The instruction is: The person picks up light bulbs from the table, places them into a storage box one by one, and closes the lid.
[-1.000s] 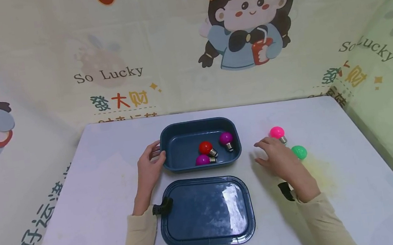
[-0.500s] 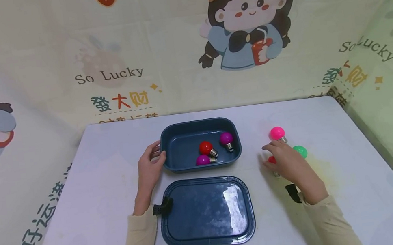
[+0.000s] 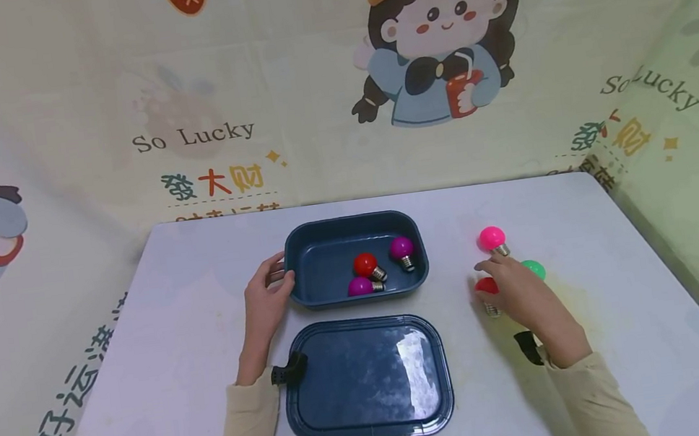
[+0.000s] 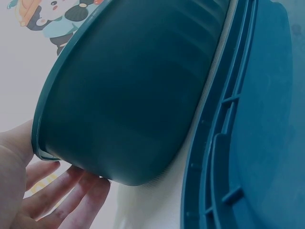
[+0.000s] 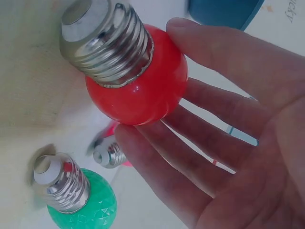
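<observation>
My left hand (image 3: 267,290) holds the left end of a dark blue plastic box (image 3: 322,258), thumb at the rim and fingers along the outer wall. Inside the box lie a red light bulb (image 3: 364,263) and two purple bulbs, one at the right (image 3: 402,246) and one near the front wall (image 3: 360,286). To the right, my right hand (image 3: 522,291) grips another red light bulb (image 5: 162,81), thumb on one side and fingertips on the other, its metal screw base facing the wrist camera. A pink bulb (image 3: 492,237) and a green bulb (image 3: 534,269) lie close by.
A dark blue lid (image 3: 357,384) lies flat on the white table (image 3: 167,386), just in front of the box. Behind the table hangs a printed cloth (image 3: 305,71). Black straps (image 3: 289,368) circle both wrists.
My right hand has moved right and slightly toward me, and its thumb and fingers now sit around the red bulb, which it hid before. The left hand and box have stayed put.
</observation>
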`<act>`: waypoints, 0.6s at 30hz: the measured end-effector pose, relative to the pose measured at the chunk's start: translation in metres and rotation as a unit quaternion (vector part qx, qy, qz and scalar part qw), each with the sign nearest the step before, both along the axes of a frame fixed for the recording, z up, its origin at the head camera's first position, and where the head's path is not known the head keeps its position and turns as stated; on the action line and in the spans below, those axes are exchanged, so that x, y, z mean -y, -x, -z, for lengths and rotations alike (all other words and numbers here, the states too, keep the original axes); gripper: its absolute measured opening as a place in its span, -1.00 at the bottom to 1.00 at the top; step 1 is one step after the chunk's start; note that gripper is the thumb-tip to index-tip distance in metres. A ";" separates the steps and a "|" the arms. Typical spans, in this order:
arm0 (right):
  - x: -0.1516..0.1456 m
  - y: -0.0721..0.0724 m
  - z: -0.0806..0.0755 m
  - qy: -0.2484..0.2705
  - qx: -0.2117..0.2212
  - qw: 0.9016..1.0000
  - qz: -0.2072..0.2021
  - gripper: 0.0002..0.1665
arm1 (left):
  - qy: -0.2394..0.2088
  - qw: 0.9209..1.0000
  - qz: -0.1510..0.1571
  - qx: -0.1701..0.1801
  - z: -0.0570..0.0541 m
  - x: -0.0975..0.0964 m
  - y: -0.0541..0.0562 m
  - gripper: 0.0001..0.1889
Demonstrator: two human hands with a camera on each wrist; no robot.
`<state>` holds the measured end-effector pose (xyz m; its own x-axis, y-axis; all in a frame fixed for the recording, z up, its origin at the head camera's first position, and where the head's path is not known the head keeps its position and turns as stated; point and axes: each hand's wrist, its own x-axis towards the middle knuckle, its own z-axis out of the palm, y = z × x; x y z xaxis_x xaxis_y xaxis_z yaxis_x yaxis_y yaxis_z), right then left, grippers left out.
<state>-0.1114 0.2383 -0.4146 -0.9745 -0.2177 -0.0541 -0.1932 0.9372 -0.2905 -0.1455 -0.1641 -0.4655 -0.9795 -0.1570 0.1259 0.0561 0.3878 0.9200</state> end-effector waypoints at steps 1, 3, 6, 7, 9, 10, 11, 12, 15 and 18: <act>0.000 0.000 0.000 0.003 0.004 1.000 0.001 -0.44 | 0.000 1.000 0.000 0.000 0.000 0.000 0.000 -0.57; -0.001 -0.001 0.000 0.008 0.002 1.000 -0.002 -0.48 | -0.001 1.000 0.001 0.001 0.000 0.000 0.000 -0.57; -0.001 -0.001 0.001 0.012 0.006 1.000 -0.001 -0.53 | -0.001 1.000 0.001 0.003 0.000 0.000 0.000 -0.57; -0.002 -0.001 0.001 0.013 0.007 1.000 -0.002 -0.55 | -0.002 1.000 0.001 0.003 0.000 0.000 -0.001 -0.57; -0.003 -0.001 0.001 0.014 0.012 1.000 -0.001 -0.58 | -0.001 1.000 0.000 0.003 -0.001 0.000 -0.001 -0.57; -0.003 -0.001 0.001 0.015 0.018 1.000 0.001 -0.58 | -0.001 1.000 0.000 0.003 -0.001 0.000 -0.001 -0.57; -0.004 -0.001 0.001 0.017 0.019 1.000 0.001 -0.59 | -0.001 1.000 0.000 0.002 -0.001 0.000 -0.001 -0.57; -0.004 -0.001 0.001 0.017 0.018 1.000 -0.001 -0.59 | 0.000 1.000 0.000 0.002 0.000 0.000 -0.001 -0.57; -0.005 0.000 0.001 0.016 0.011 1.000 -0.008 -0.61 | 0.003 1.000 0.000 0.000 0.000 0.000 -0.001 -0.57; -0.005 0.000 -0.001 0.014 0.004 1.000 -0.016 -0.63 | 0.004 1.000 0.000 0.000 0.001 0.000 -0.001 -0.57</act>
<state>-0.1115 0.2434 -0.4139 -0.9667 -0.2496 -0.0562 -0.2197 0.9224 -0.3175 -0.1444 -0.1644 -0.4661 -0.9795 -0.1565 0.1272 0.0558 0.3959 0.9166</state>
